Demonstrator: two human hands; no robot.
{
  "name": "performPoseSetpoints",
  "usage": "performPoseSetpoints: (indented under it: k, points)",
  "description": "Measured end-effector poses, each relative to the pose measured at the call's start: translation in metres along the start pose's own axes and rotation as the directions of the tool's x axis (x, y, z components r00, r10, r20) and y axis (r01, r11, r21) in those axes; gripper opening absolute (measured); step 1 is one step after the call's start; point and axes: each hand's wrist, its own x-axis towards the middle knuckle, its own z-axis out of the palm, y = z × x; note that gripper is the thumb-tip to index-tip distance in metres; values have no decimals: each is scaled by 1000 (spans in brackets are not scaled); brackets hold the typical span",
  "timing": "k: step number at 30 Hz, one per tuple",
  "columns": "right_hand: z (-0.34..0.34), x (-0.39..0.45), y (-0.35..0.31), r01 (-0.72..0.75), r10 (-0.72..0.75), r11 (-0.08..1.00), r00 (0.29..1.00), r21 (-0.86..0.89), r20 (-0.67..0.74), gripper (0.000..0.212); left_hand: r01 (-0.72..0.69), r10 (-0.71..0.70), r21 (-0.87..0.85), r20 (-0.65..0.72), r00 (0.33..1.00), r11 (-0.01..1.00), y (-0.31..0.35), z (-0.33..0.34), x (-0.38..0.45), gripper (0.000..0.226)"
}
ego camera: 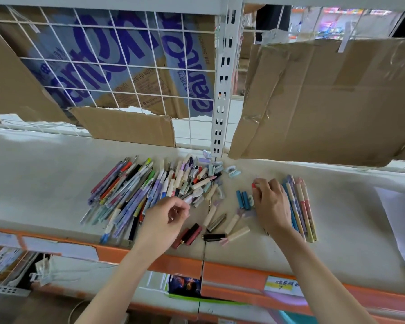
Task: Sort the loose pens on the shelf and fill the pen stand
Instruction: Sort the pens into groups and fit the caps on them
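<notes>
In the head view, your right hand (270,205) has curled fingers on a small red piece, just left of the sorted pens (301,206), whose long axes run near to far. Your left hand (166,220), loosely curled and holding nothing, is nearest the loose pile (136,192). No pen stand shows. The label (281,286) reads "7".

Two hands work over the shelf (45,174). Left of them lies one heap of pens (136,190), too many to count. Between them sit two blue caps (243,199); near the left hand, two dark red tubes (189,235).
</notes>
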Motion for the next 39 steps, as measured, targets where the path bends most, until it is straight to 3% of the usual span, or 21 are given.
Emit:
performPoseSetpoints:
  k: [3,8,12,18,22,24,26,29,32,36,39]
  points:
    - [1,-2,7,45,-46,998,999,-49,-26,6,-31,33,115,-9,999,993,-1,-6,-3,6]
    - [-2,-3,12,97,-99,992,995,-86,-11,12,-117,88,266,117,989,957,-7,-4,-8,3]
    - [-7,-5,-4,116,-115,993,992,20,-59,10,-116,56,374,166,984,920,-10,4,-10,11]
    - [-3,-17,-40,317,-331,919,943,232,23,11,-135,99,415,106,989,900,-12,9,-9,10]
    - [6,-27,-55,443,-512,840,837,312,191,20,-79,92,318,-25,995,945,-18,2,-5,13]
    - [9,-29,-58,463,-542,824,812,327,216,11,-40,67,331,-69,995,943,-22,-3,-2,9]
    - [12,-28,-58,464,-540,826,814,320,213,4,-55,89,351,-81,993,935,-22,-5,2,6]
    - [13,-26,-58,435,-505,848,836,302,214,10,-78,108,437,-45,993,896,-13,2,10,13]
    - [9,-25,-57,385,-456,870,866,307,205,9,-47,42,603,22,999,797,-4,13,21,28]
    - [1,-22,-50,314,-372,908,910,278,184,11,-37,-3,716,55,999,697,5,24,29,30]
    - [-1,-16,-44,245,-292,936,942,254,168,11,-48,1,704,67,998,709,5,24,31,29]
